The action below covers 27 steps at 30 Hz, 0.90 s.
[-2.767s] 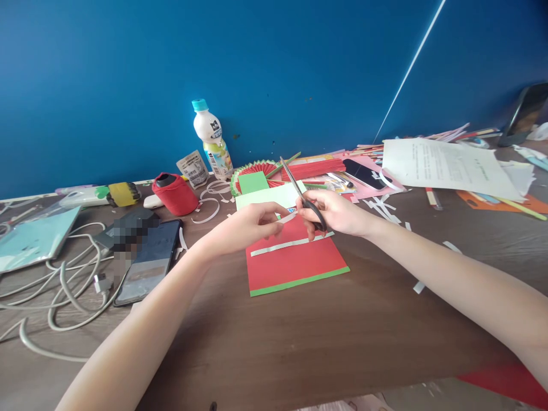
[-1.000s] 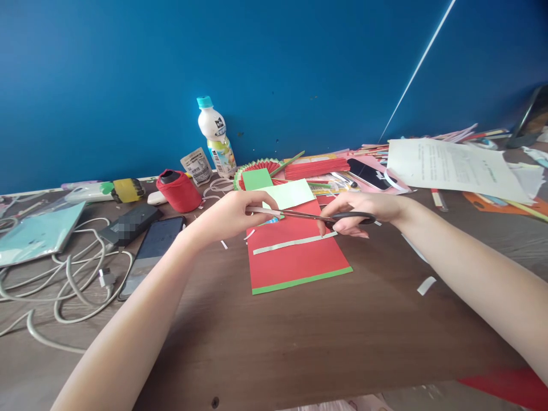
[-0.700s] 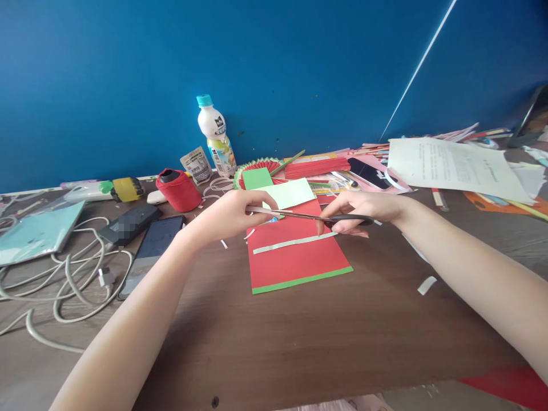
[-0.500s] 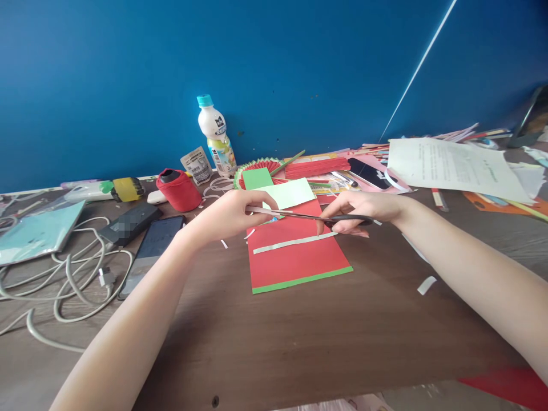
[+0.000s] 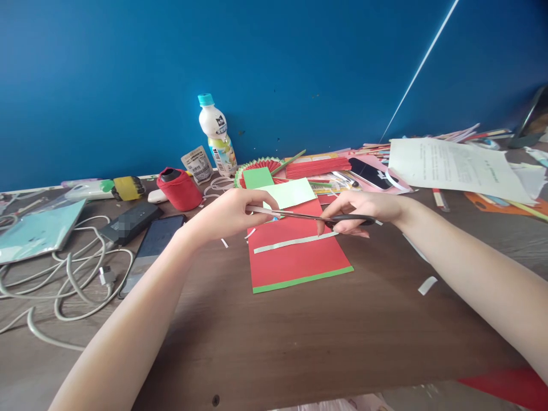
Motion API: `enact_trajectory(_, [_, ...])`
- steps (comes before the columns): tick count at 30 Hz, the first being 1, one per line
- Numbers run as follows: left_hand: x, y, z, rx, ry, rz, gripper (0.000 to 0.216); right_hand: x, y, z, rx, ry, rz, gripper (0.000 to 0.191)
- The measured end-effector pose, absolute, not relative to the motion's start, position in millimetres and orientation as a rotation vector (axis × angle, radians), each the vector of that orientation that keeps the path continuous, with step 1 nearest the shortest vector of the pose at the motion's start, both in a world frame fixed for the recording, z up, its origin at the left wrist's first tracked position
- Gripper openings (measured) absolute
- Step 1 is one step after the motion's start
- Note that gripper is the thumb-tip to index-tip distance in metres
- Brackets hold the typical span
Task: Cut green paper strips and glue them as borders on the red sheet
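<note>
My right hand (image 5: 362, 210) grips black-handled scissors (image 5: 314, 217), blades pointing left and nearly level above a red sheet (image 5: 295, 251) with a green lower edge. My left hand (image 5: 231, 214) is closed in a pinch at the blade tips, holding a thin white paper strip (image 5: 260, 210) against them. A longer white strip (image 5: 295, 242) lies across the red sheet. A pale green card (image 5: 290, 194) lies just behind the hands.
A drink bottle (image 5: 216, 140), red pouch (image 5: 180, 190) and folded paper fan (image 5: 257, 171) stand by the blue wall. Two phones (image 5: 152, 251) and white cables (image 5: 72, 285) lie left. Printed sheets (image 5: 454, 168) and coloured paper scraps crowd the right. Small white offcuts (image 5: 427, 285) dot the brown table (image 5: 299, 342).
Since 2.8 s ago the scissors swung from upright to level, pointing left at my left hand's pinch. Over the last second both hands have barely moved.
</note>
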State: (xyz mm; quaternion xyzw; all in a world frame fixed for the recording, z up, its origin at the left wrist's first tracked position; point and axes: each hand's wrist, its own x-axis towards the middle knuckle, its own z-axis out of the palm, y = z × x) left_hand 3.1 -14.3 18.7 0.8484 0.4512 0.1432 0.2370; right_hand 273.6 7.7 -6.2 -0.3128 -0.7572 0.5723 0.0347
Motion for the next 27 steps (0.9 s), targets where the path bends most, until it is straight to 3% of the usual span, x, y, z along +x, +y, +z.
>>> enact_trajectory(27, [3.6, -15.7, 19.0, 2.348, 1.243, 0.379, 0.019, 274.4, 6.7, -6.7, -0.958, -2.377, 1.717, 0.031])
